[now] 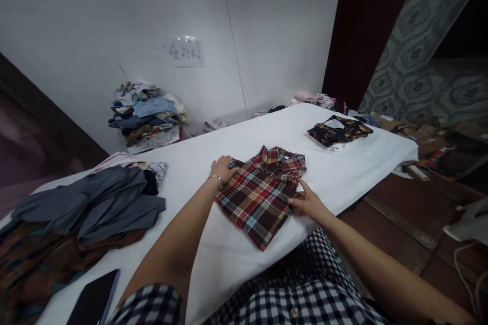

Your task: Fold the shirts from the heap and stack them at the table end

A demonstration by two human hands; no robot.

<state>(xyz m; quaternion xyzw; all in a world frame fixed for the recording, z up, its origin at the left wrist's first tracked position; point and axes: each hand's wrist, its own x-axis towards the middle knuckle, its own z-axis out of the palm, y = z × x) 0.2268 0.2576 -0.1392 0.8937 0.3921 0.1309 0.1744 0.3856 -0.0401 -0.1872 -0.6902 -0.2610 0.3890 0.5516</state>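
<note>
A folded plaid shirt (259,190) in dark brown, red, yellow and light blue lies on the white-covered table, its collar toward the far right. My left hand (223,168), with a bracelet at the wrist, holds the shirt's far left edge; its fingertips are partly hidden by the cloth. At the near right side, my right hand (308,203) grips the shirt's edge between thumb and fingers. Farther right, a folded black shirt with a tan pattern (339,131) rests on the table.
Grey and brown garments (110,203) are heaped at the left, with a phone (95,297) lying near them. Behind the table stands a tall clothes pile (147,114) against the wall. Pink clothing (308,96) sits at the far end. Cardboard boxes (423,137) clutter the floor at right.
</note>
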